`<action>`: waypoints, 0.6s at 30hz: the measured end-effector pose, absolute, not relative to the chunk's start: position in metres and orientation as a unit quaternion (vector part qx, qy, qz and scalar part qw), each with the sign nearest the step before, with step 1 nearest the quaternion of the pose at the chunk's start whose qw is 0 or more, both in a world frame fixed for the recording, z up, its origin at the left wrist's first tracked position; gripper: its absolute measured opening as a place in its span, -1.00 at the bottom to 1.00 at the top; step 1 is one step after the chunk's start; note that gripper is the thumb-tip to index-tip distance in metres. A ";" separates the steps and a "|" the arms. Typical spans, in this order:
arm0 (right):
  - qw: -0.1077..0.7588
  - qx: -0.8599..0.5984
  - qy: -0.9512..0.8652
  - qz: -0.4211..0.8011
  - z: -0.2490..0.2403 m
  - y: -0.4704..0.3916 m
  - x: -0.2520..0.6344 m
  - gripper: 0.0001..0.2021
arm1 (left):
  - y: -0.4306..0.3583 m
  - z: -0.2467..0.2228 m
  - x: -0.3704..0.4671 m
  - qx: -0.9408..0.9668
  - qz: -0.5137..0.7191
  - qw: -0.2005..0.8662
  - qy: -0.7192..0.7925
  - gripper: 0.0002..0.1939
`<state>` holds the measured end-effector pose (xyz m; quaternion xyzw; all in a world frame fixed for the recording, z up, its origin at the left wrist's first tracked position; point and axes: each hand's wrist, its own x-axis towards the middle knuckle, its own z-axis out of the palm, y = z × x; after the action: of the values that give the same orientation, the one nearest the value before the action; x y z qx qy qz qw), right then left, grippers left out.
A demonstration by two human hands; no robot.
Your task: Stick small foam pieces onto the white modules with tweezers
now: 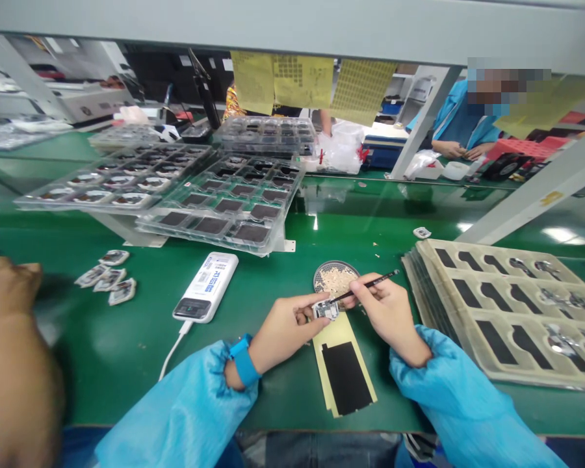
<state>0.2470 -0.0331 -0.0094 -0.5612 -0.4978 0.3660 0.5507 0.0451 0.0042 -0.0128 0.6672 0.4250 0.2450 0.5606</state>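
Observation:
Between the fingers and thumb of my left hand (285, 328) is a small white-rimmed electronic part (326, 310) with its circuitry facing up. My right hand (387, 315) pinches thin black tweezers (370, 283), whose tip reaches the top of that part. Just behind both hands sits a round dark dish (336, 266) of small tan bits, partly hidden by my fingers. Below the part lies a pale yellow backing sheet (329, 390) with a black rectangular sheet (348, 377) on it.
A white power bank (207, 286) with a cable lies left, beside several similar small parts (110, 279). Clear trays (268, 240) stand behind on a raised stand. Stacked cream trays (468, 354) are at the right. Another person's arm (19, 364) rests at the left edge; a co-worker (468, 123) is across.

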 end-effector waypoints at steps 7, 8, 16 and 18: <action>0.538 -0.538 -0.449 0.468 -0.009 -0.023 0.251 -0.60 | 0.006 -0.011 0.042 0.705 0.226 0.530 0.413 -0.50; 0.535 -0.535 -0.446 0.477 -0.010 -0.023 0.251 -0.60 | 0.006 -0.011 0.042 0.701 0.223 0.538 0.412 -0.49; 0.562 -0.448 -0.345 0.603 -0.017 -0.022 0.251 -0.63 | 0.008 -0.015 0.039 0.586 0.238 0.693 0.344 -0.36; 0.564 -0.418 -0.325 0.634 -0.015 -0.024 0.249 -0.65 | 0.010 -0.017 0.039 0.572 0.238 0.710 0.335 -0.34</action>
<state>0.2491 -0.0236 -0.0146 -0.4182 -0.3255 0.6335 0.5638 0.0395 0.0096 -0.0167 0.5721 0.3349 0.2385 0.7097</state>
